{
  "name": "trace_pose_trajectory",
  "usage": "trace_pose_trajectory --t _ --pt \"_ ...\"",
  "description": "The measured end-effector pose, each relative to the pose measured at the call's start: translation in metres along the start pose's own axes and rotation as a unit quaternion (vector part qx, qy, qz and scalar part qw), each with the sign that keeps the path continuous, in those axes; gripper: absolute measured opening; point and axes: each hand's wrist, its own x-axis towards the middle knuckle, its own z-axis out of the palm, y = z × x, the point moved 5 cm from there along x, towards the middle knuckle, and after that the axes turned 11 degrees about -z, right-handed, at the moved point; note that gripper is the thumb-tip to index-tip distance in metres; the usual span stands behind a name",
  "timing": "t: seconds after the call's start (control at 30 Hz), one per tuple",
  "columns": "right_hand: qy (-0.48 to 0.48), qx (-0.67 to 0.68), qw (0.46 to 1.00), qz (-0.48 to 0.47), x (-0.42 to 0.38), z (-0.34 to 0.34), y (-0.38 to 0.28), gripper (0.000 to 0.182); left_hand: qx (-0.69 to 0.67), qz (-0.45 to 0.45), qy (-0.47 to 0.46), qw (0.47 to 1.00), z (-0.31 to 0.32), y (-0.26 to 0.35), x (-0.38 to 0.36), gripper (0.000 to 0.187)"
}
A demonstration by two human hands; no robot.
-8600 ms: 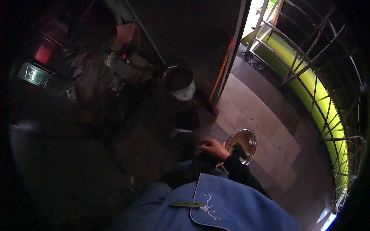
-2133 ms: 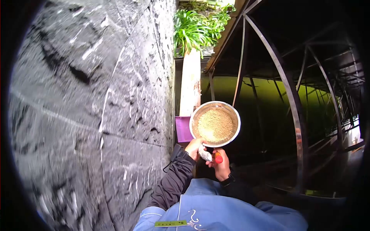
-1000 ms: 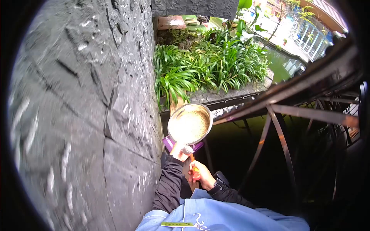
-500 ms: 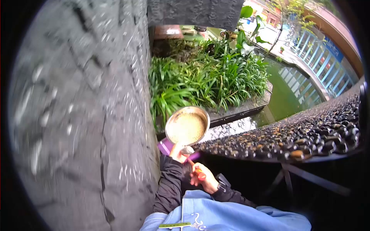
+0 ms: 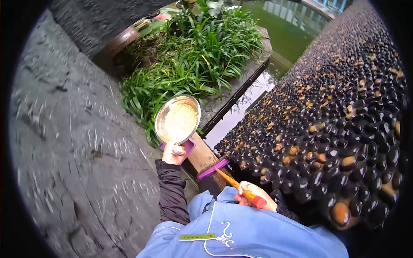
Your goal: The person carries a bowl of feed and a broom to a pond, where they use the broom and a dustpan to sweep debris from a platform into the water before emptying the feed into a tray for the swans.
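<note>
Right hand (image 5: 260, 197) (gripping the broom (image 5: 230, 180)) has moved away from the bowl (image 5: 160, 120).

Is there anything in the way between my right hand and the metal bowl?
Yes. In this view, the purple head of the orange-handled tool in your right hand lies between it and the metal bowl. Nothing visible covers the bowl's mouth.

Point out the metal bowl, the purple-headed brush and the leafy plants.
Metal bowl (image 5: 161, 124): head view, inner left wall.
Purple-headed brush (image 5: 232, 182): head view, middle of the orange handle.
Leafy plants (image 5: 194, 74): head view, leaves mid-clump.
</note>
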Motion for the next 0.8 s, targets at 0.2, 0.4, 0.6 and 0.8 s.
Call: trace_pose_trajectory --t 0.2,0.4,0.6,0.8 --pt "-0.037 0.161 0.974 -0.157 0.071 0.033 -0.05 0.027 0.085 -0.027 0.041 0.995 0.042 0.082 0.062 0.02" --pt "0.042 0.171 0.948 -0.267 0.189 0.123 -0.121 0.028 0.083 -0.095 0.042 0.991 0.06 0.179 0.125 0.014" --pt "0.303 -0.551 0.749 -0.206 0.279 0.102 -0.185 0.022 0.111 -0.157 -0.046 0.98 0.076 0.264 0.171 0.004" --pt "0.376 -0.534 0.595 -0.468 0.313 0.091 -0.278 0.007 0.142 -0.189 -0.032 0.971 0.138 0.311 0.194 0.004"
